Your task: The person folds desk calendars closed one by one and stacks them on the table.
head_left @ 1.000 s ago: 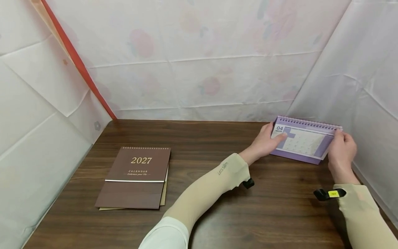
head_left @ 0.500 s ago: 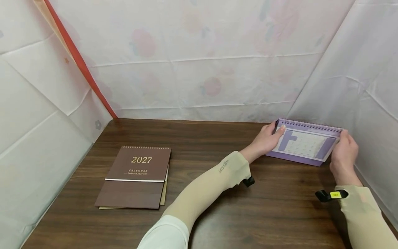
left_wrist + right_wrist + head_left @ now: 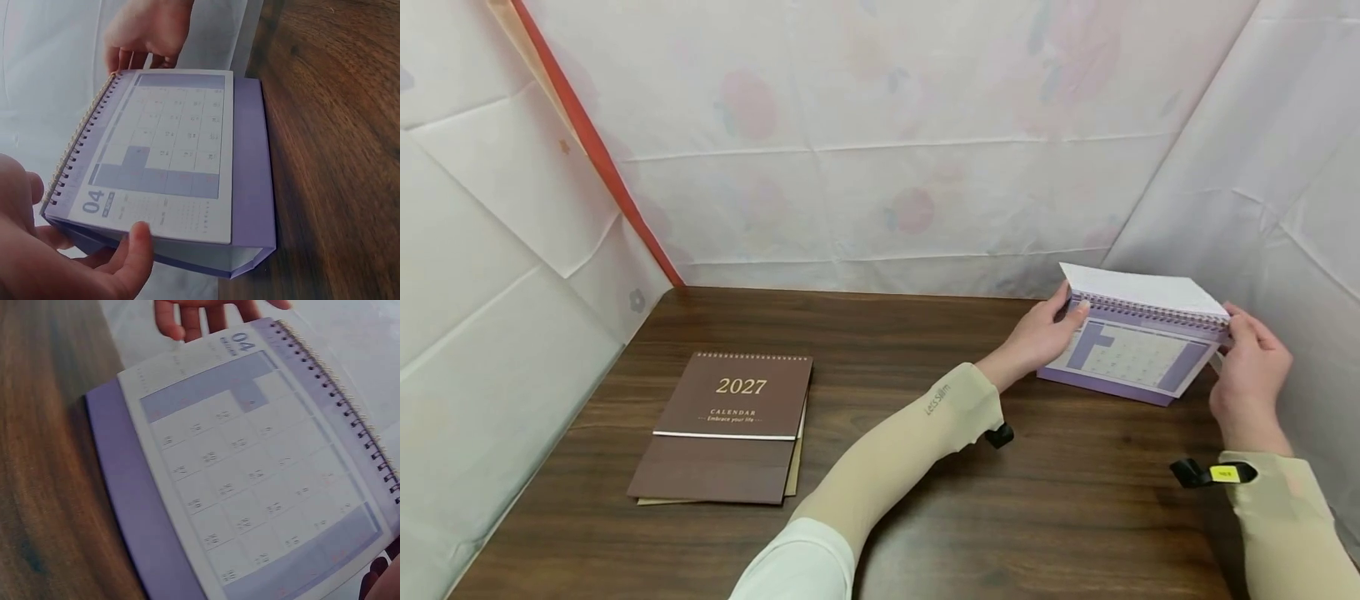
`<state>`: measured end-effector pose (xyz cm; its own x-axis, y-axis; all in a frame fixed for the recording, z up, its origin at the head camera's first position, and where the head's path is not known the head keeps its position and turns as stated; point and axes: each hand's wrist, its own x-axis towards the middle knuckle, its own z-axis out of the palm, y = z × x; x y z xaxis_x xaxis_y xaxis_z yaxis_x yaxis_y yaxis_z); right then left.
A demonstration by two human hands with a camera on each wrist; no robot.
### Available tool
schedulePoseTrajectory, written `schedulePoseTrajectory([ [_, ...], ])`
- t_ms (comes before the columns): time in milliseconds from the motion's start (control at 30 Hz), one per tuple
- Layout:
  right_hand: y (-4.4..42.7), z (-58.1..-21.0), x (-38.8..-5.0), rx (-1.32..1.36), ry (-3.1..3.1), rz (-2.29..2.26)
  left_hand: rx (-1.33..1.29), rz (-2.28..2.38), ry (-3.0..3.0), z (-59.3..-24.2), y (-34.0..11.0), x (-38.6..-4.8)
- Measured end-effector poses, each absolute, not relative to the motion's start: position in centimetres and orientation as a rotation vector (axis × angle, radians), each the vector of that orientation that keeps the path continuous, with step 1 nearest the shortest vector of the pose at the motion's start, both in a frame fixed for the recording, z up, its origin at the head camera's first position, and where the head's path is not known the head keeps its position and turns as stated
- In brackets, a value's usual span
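Observation:
A purple spiral-bound desk calendar (image 3: 1138,354) stands at the table's far right, with a page marked 04 facing front in both wrist views. A white sheet (image 3: 1142,288) slants up and back above its spiral in the head view. My left hand (image 3: 1041,335) grips the calendar's left side, thumb on the front page and fingers behind. At the right upper corner, my right hand (image 3: 1251,375) pinches the edge beside the spiral; some of its fingers are hidden behind the calendar. Far to the left lies a brown 2027 calendar (image 3: 722,429), touched by neither hand.
The dark wood table (image 3: 925,333) is bordered by a pale printed curtain (image 3: 850,167) at the back and by white cloth on both sides. The right-hand cloth (image 3: 1315,292) hangs close to my right hand.
A white sheet now shows above the purple calendar's spiral. My right hand has shifted a little right and down. My left hand stays at the left side, its thumb slightly higher.

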<state>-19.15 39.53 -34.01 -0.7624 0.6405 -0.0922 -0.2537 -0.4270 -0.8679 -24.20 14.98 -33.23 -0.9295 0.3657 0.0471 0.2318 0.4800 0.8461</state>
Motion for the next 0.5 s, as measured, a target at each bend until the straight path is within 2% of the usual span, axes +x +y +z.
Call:
schedulePoseTrajectory([
  [500, 39.78, -33.46, -18.92, -0.422, -1.104, 2.14, 0.407, 1.812, 2.668, -33.03, 14.78, -24.25],
])
